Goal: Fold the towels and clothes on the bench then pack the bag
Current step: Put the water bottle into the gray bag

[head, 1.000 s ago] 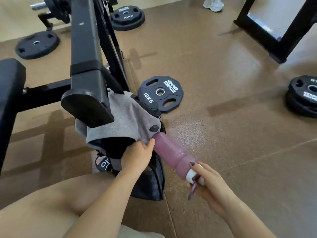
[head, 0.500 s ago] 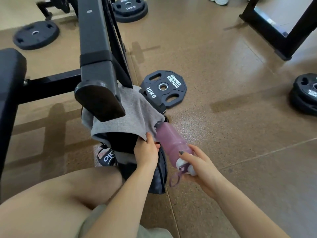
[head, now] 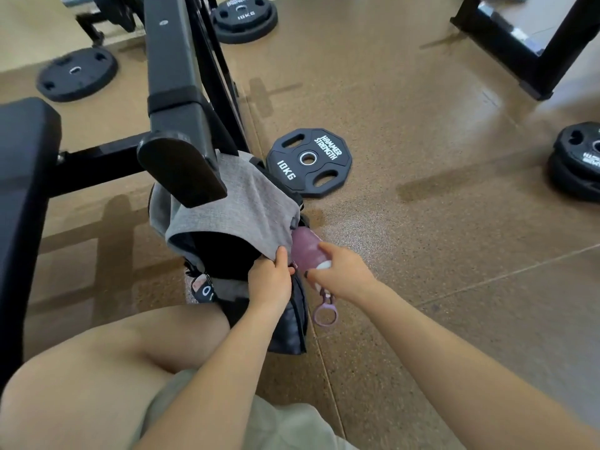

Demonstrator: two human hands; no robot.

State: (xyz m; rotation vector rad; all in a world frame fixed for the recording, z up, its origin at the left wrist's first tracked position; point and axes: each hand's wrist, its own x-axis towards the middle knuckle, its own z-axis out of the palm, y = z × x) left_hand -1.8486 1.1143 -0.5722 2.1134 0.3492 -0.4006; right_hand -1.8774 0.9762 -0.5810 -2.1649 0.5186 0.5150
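A grey bag with a black inside stands on the floor beside the bench. Its dark opening faces me. My left hand pinches the grey flap's edge at the opening. My right hand grips the white cap end of a purple water bottle. The bottle's far end is tucked into the bag's right side, under the flap. A purple loop strap hangs from the cap below my right hand. No towels or clothes show outside the bag.
A black bench pad is at the left, with a black frame post and foot right over the bag. A 10 kg plate lies behind the bag. More plates lie far right and far left. My bare knee is near.
My right hand has pushed the purple bottle further into the bag's side, so less of it shows. My left hand has stayed on the flap's edge.
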